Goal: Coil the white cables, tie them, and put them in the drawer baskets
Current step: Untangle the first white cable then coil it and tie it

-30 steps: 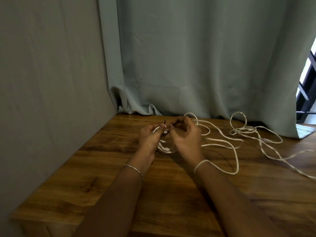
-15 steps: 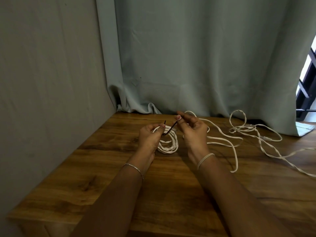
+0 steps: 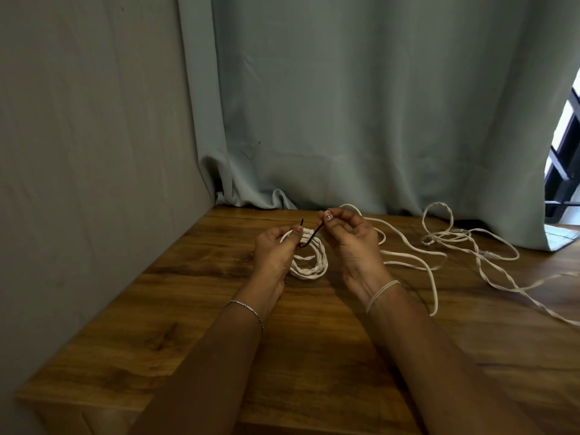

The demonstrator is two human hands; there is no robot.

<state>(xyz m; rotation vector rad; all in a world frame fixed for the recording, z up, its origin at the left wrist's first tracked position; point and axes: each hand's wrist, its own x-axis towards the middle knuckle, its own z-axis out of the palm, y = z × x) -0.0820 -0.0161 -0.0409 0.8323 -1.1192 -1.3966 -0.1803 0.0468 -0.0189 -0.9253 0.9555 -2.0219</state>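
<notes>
Wooden worktop [image 3: 314,356] before a grey curtain [image 3: 345,120]: left hand [image 3: 273,255], fingers curled, grips the coiled cable [image 3: 310,268]; right hand [image 3: 354,243], raised beside it, pinches a dark tie [image 3: 312,238] by one end.

You've got 2 hands up: left hand [image 3: 273,255], right hand [image 3: 354,246]. 1 coiled white cable [image 3: 310,268] at 12 o'clock, 1 black tie [image 3: 312,238]. Loose cables [image 3: 439,238] at 2 o'clock, count unclear. 1 bracelet [image 3: 248,309], 1 wrist band [image 3: 381,291].

White coiled cable [image 3: 309,265]; thin black tie [image 3: 312,238]. Table [image 3: 194,309] brown, wood-grain. Curtain [image 3: 361,105] pale grey-blue. Loose cables [image 3: 439,240] white.
</notes>
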